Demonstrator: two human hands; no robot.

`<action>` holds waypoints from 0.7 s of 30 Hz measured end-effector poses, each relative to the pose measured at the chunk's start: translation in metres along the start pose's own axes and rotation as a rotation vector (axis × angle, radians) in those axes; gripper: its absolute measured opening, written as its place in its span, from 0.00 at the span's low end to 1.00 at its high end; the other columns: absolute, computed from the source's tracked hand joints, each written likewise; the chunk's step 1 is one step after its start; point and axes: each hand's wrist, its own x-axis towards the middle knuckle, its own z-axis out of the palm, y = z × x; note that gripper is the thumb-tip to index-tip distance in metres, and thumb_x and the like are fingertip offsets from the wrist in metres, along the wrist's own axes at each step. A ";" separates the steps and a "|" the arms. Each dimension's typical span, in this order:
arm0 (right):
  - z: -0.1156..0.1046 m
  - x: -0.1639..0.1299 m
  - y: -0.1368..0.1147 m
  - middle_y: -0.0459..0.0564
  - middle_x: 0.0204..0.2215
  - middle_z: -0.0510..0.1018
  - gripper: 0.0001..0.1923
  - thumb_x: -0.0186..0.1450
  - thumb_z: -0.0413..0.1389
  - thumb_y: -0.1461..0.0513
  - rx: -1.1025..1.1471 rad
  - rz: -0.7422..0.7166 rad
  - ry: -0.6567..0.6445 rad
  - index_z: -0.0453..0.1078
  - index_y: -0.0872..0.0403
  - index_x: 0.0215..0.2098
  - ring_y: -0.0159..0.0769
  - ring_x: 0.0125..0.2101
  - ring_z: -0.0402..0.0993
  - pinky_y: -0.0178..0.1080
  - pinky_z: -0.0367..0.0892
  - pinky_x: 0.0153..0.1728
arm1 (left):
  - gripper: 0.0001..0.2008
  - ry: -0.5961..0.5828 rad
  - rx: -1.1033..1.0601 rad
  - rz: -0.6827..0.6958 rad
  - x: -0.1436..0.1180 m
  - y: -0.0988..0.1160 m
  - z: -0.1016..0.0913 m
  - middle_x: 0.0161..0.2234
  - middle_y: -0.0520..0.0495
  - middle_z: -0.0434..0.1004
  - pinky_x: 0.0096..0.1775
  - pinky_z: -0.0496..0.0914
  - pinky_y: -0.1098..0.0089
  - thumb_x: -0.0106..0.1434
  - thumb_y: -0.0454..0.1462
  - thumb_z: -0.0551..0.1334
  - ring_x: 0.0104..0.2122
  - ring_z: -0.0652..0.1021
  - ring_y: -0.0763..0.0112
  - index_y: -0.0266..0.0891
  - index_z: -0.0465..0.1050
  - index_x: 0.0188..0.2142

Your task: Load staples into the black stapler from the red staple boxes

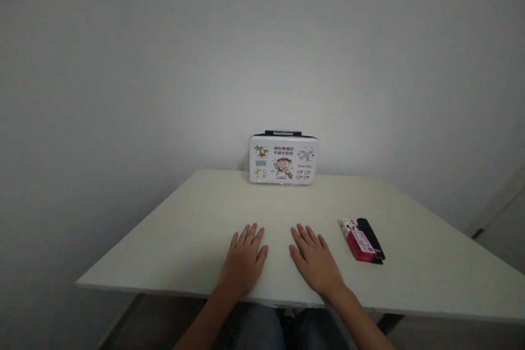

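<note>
Your pale table (184,240) carries both your flat hands. Just right of your right hand (315,262) lie a red box (359,243) and black case (371,238); beyond your fingertips stands a white printed case (283,159).

Two bare forearms, no sleeves, no watch or rings; left grip (243,262) and right grip (315,265) ungloved, grey-blue denim trousers (262,328) below.

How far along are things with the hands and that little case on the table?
Nothing looks started. Both hands, left hand and right hand, lie flat and empty on the table. The printed case stands shut at the far edge, untouched. The red box and black item lie beside the right hand, untouched.
</note>
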 end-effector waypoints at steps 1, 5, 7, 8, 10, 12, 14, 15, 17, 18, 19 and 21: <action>0.000 0.000 0.000 0.47 0.71 0.47 0.31 0.74 0.38 0.48 0.000 0.000 0.000 0.49 0.47 0.72 0.46 0.71 0.38 0.53 0.38 0.68 | 0.26 -0.001 -0.001 0.000 0.000 0.000 0.000 0.69 0.45 0.55 0.65 0.56 0.45 0.74 0.46 0.48 0.68 0.57 0.54 0.48 0.55 0.68; 0.001 0.000 0.000 0.47 0.71 0.48 0.31 0.74 0.38 0.48 0.000 -0.004 0.000 0.49 0.47 0.72 0.45 0.71 0.39 0.53 0.38 0.68 | 0.25 -0.002 -0.001 0.001 0.001 0.001 -0.001 0.69 0.45 0.55 0.65 0.56 0.45 0.74 0.46 0.48 0.68 0.57 0.55 0.48 0.55 0.68; 0.002 0.001 0.001 0.47 0.71 0.48 0.31 0.74 0.38 0.48 0.001 -0.004 0.001 0.49 0.46 0.72 0.45 0.71 0.39 0.53 0.38 0.68 | 0.25 0.004 0.001 0.001 0.001 0.000 -0.001 0.69 0.45 0.55 0.65 0.56 0.45 0.74 0.46 0.48 0.68 0.57 0.55 0.48 0.55 0.68; 0.002 0.001 0.001 0.47 0.71 0.48 0.31 0.74 0.38 0.48 0.002 -0.005 0.003 0.49 0.46 0.72 0.45 0.71 0.38 0.54 0.38 0.68 | 0.25 0.006 0.001 0.002 0.001 0.000 -0.001 0.69 0.45 0.55 0.65 0.56 0.45 0.74 0.46 0.48 0.68 0.57 0.55 0.48 0.55 0.68; 0.002 0.001 0.001 0.47 0.71 0.48 0.31 0.75 0.38 0.48 0.005 -0.007 0.006 0.49 0.46 0.72 0.45 0.71 0.38 0.54 0.38 0.68 | 0.25 0.007 0.001 0.002 0.000 0.000 0.000 0.69 0.44 0.56 0.65 0.56 0.45 0.74 0.46 0.48 0.68 0.57 0.54 0.48 0.56 0.68; 0.002 0.001 0.001 0.47 0.71 0.48 0.31 0.75 0.38 0.48 0.008 -0.008 0.005 0.49 0.46 0.72 0.45 0.71 0.39 0.54 0.39 0.68 | 0.25 0.002 0.000 0.001 0.000 0.000 0.000 0.69 0.44 0.56 0.65 0.57 0.45 0.74 0.46 0.48 0.68 0.57 0.54 0.48 0.56 0.68; 0.001 0.000 0.001 0.47 0.71 0.48 0.31 0.74 0.38 0.48 0.009 -0.005 0.001 0.49 0.46 0.72 0.45 0.71 0.39 0.54 0.39 0.68 | 0.25 0.000 -0.001 0.000 0.000 0.001 -0.001 0.69 0.45 0.56 0.65 0.56 0.45 0.74 0.46 0.48 0.68 0.57 0.55 0.48 0.56 0.68; 0.001 0.000 0.001 0.47 0.71 0.48 0.31 0.74 0.38 0.48 0.008 -0.004 -0.002 0.49 0.46 0.72 0.45 0.71 0.39 0.54 0.39 0.68 | 0.25 0.000 -0.001 0.001 0.000 0.001 -0.002 0.69 0.45 0.56 0.65 0.56 0.45 0.74 0.46 0.48 0.68 0.57 0.55 0.48 0.56 0.68; 0.001 0.000 0.002 0.46 0.71 0.48 0.31 0.74 0.38 0.48 0.007 -0.005 -0.003 0.49 0.46 0.72 0.45 0.71 0.38 0.54 0.39 0.68 | 0.25 -0.002 -0.001 0.000 0.000 0.002 -0.003 0.69 0.44 0.56 0.65 0.56 0.45 0.74 0.46 0.48 0.68 0.57 0.55 0.48 0.56 0.68; 0.001 0.000 0.002 0.46 0.71 0.48 0.31 0.74 0.38 0.48 0.005 -0.006 -0.002 0.49 0.46 0.72 0.45 0.71 0.38 0.53 0.39 0.68 | 0.25 -0.004 0.000 -0.001 0.000 0.002 -0.004 0.69 0.44 0.56 0.65 0.56 0.45 0.74 0.46 0.48 0.68 0.57 0.55 0.48 0.56 0.68; 0.000 0.000 0.002 0.46 0.71 0.48 0.31 0.74 0.38 0.48 0.003 -0.006 -0.001 0.49 0.46 0.72 0.45 0.71 0.38 0.53 0.39 0.68 | 0.25 -0.006 0.000 -0.004 0.000 0.002 -0.005 0.69 0.44 0.56 0.65 0.56 0.45 0.74 0.46 0.48 0.68 0.57 0.55 0.48 0.56 0.68; 0.000 0.000 0.001 0.46 0.71 0.48 0.31 0.74 0.38 0.48 0.001 -0.003 -0.002 0.49 0.46 0.72 0.44 0.71 0.38 0.53 0.39 0.68 | 0.25 -0.013 0.003 -0.008 0.000 0.002 -0.005 0.69 0.44 0.56 0.65 0.56 0.45 0.74 0.46 0.48 0.68 0.57 0.55 0.48 0.56 0.68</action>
